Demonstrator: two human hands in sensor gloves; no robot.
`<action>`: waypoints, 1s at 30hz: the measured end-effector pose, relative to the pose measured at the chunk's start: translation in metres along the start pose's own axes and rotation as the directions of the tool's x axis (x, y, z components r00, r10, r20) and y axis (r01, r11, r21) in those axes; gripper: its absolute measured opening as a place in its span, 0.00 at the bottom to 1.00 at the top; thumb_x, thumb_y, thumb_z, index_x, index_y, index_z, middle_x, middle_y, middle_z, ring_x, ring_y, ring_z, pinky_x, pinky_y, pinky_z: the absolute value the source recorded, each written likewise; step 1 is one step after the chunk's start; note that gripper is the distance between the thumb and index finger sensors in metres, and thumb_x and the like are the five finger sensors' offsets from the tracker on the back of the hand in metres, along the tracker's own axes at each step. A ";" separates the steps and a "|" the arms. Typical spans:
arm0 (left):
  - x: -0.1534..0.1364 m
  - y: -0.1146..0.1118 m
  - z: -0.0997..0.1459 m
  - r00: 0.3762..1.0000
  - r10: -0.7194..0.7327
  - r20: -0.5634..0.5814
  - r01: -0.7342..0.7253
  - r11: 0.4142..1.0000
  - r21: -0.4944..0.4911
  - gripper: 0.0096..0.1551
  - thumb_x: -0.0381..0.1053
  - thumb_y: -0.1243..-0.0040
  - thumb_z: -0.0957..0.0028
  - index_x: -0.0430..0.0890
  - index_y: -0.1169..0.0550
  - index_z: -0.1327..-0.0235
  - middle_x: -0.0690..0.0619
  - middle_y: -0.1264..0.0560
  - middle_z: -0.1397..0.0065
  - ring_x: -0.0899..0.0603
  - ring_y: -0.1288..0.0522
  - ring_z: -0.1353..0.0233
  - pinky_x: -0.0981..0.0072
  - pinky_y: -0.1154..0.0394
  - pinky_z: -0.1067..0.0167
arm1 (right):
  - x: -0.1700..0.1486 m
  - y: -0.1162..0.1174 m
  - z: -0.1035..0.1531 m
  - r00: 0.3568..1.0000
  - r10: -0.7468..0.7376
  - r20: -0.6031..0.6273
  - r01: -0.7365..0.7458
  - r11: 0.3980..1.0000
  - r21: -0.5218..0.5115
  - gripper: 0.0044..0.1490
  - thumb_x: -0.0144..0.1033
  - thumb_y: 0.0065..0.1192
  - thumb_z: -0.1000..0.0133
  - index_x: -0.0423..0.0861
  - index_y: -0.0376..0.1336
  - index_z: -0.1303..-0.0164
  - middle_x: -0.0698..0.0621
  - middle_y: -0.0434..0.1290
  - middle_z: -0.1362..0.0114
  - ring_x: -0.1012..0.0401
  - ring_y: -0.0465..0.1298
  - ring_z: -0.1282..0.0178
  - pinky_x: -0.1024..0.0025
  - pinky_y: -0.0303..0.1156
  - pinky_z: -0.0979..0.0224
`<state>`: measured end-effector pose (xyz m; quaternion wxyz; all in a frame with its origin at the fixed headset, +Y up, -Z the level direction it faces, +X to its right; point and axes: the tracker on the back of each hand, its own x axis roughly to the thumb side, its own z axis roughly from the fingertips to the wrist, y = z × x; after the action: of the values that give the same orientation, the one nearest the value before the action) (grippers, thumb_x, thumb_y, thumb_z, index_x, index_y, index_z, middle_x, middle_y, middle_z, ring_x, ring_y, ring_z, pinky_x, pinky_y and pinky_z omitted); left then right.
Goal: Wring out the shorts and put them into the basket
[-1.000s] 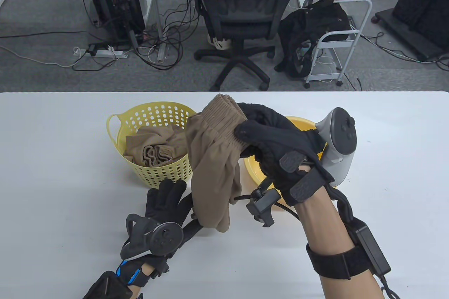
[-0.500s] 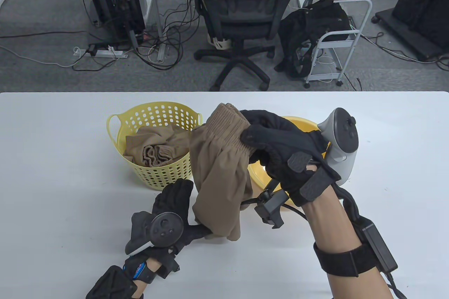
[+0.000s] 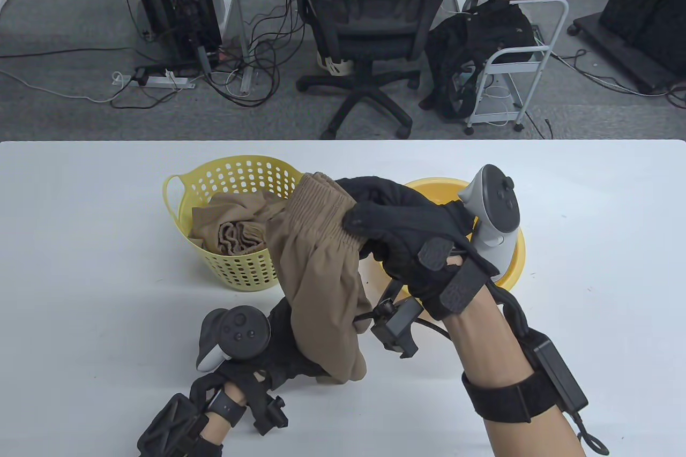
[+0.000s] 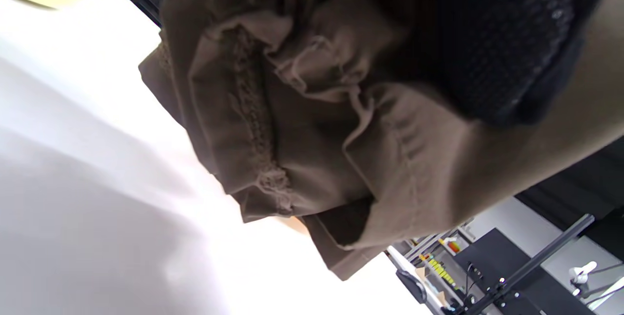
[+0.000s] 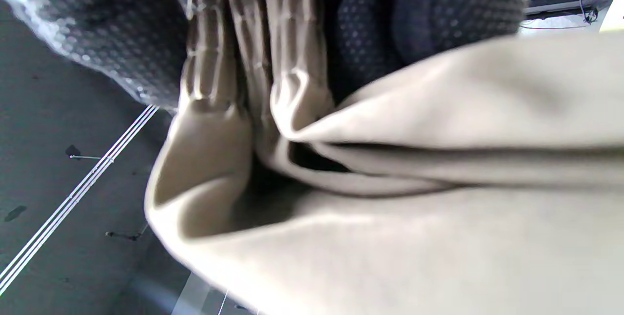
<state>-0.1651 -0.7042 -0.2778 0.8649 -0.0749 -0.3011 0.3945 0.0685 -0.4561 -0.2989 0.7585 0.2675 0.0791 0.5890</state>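
A yellow perforated basket (image 3: 236, 264) holding another tan garment (image 3: 230, 226) stands toward the tabletop's far edge, with a yellow bowl (image 3: 509, 264) to its right. The tan shorts (image 3: 321, 285) hang bunched between them; the right hand (image 3: 407, 232) clutches the ribbed waistband, and the left hand (image 3: 284, 350) grips the lower end.

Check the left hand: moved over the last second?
Yes. The left hand slid toward the table's near edge, away from the yellow basket, and now grips the shorts' lower end.
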 end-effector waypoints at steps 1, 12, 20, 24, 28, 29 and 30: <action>-0.001 0.000 0.000 1.000 0.027 0.009 -0.027 0.999 0.025 0.78 0.65 0.18 0.64 0.35 0.53 0.17 0.34 0.41 0.14 0.21 0.40 0.17 0.19 0.44 0.33 | -0.001 0.000 -0.001 1.000 -0.005 0.003 0.005 1.000 0.001 0.44 0.57 0.74 0.44 0.33 0.66 0.36 0.38 0.78 0.43 0.50 0.84 0.54 0.63 0.83 0.49; 0.004 0.004 -0.001 0.998 0.052 0.047 -0.057 0.994 0.096 0.48 0.52 0.17 0.57 0.43 0.32 0.27 0.53 0.17 0.39 0.36 0.18 0.30 0.24 0.37 0.33 | -0.005 -0.006 -0.006 0.999 -0.032 0.007 0.032 0.999 -0.016 0.44 0.57 0.74 0.44 0.33 0.65 0.36 0.38 0.78 0.43 0.50 0.84 0.54 0.63 0.83 0.49; 0.008 0.008 0.000 0.997 -0.075 0.014 0.073 0.992 0.104 0.21 0.48 0.25 0.46 0.50 0.20 0.41 0.49 0.15 0.43 0.34 0.16 0.36 0.22 0.35 0.36 | -0.004 -0.018 -0.001 1.000 0.016 0.009 -0.016 0.998 -0.059 0.44 0.57 0.75 0.44 0.33 0.65 0.36 0.38 0.78 0.43 0.50 0.84 0.54 0.63 0.83 0.48; 0.008 0.009 0.000 0.986 -0.166 0.001 0.166 0.984 0.065 0.18 0.47 0.27 0.44 0.50 0.19 0.42 0.49 0.16 0.44 0.33 0.17 0.35 0.23 0.35 0.36 | -0.008 -0.028 0.003 0.999 0.037 -0.002 -0.037 0.995 -0.089 0.43 0.57 0.75 0.44 0.33 0.65 0.36 0.38 0.78 0.43 0.49 0.84 0.54 0.63 0.83 0.48; 0.007 0.010 0.001 0.977 -0.210 -0.044 0.213 0.976 0.053 0.18 0.47 0.28 0.44 0.49 0.20 0.42 0.48 0.16 0.44 0.33 0.17 0.36 0.24 0.34 0.36 | -0.009 -0.038 0.008 0.997 0.076 -0.012 -0.077 0.987 -0.138 0.43 0.57 0.75 0.44 0.34 0.65 0.36 0.38 0.77 0.42 0.49 0.84 0.53 0.62 0.83 0.48; 0.006 0.011 0.001 0.973 -0.225 -0.058 0.228 0.972 0.050 0.18 0.47 0.27 0.44 0.49 0.20 0.42 0.48 0.16 0.45 0.32 0.17 0.37 0.24 0.34 0.37 | -0.009 -0.041 0.009 0.995 0.096 -0.011 -0.097 0.984 -0.151 0.43 0.57 0.75 0.44 0.34 0.65 0.36 0.38 0.77 0.42 0.49 0.84 0.53 0.62 0.83 0.48; 0.006 0.012 0.001 0.969 -0.236 -0.069 0.239 0.970 0.042 0.18 0.47 0.27 0.44 0.48 0.20 0.42 0.48 0.16 0.45 0.32 0.17 0.37 0.24 0.34 0.37 | -0.008 -0.043 0.010 0.994 0.112 -0.013 -0.113 0.980 -0.162 0.43 0.56 0.75 0.44 0.34 0.65 0.36 0.38 0.77 0.42 0.49 0.84 0.53 0.62 0.83 0.48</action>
<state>-0.1698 -0.6918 -0.2786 0.9167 -0.0291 -0.2705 0.2927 0.1072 -0.4739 -0.3135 0.7430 0.2079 0.0171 0.6359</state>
